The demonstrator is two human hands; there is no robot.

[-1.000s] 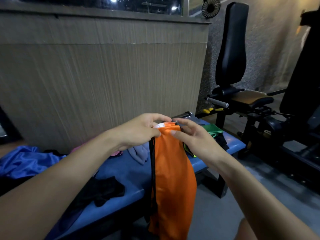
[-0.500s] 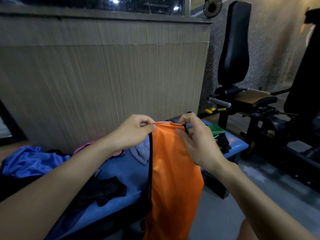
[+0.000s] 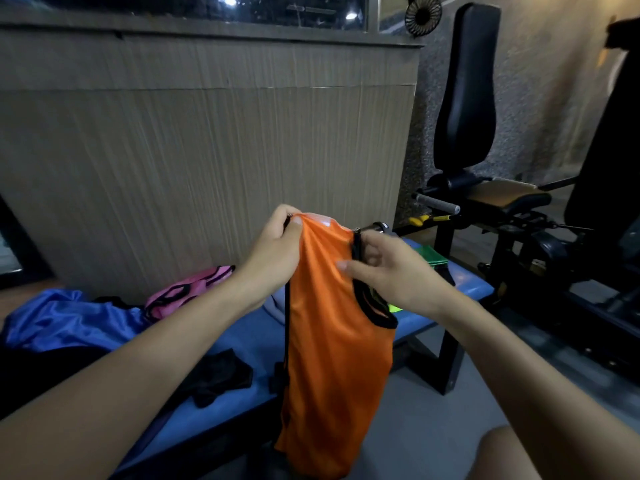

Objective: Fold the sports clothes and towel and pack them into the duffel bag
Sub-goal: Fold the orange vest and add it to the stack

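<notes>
A blue bench (image 3: pixel 239 336) runs across in front of me, and I place everything by it. On its left end lies a shiny blue garment (image 3: pixel 69 318), with a pink garment (image 3: pixel 188 287) just beyond it toward the wooden wall panel (image 3: pixel 207 150). A crumpled black garment (image 3: pixel 221 375) sits on the near edge of the bench, and a green cloth (image 3: pixel 431 259) lies at its right end. Past that right end stands a black gym machine (image 3: pixel 467 116) with a tall padded back.

I hold an orange vest (image 3: pixel 332 341) up over the near side of the bench; it hangs down and hides part of the bench behind it. My left hand (image 3: pixel 273 258) pinches the vest's top left corner, thumb pressed on the fabric. My right hand (image 3: pixel 391 268) has fingers curled round the black trim at the top right, thumb stretched out across the orange cloth.
</notes>
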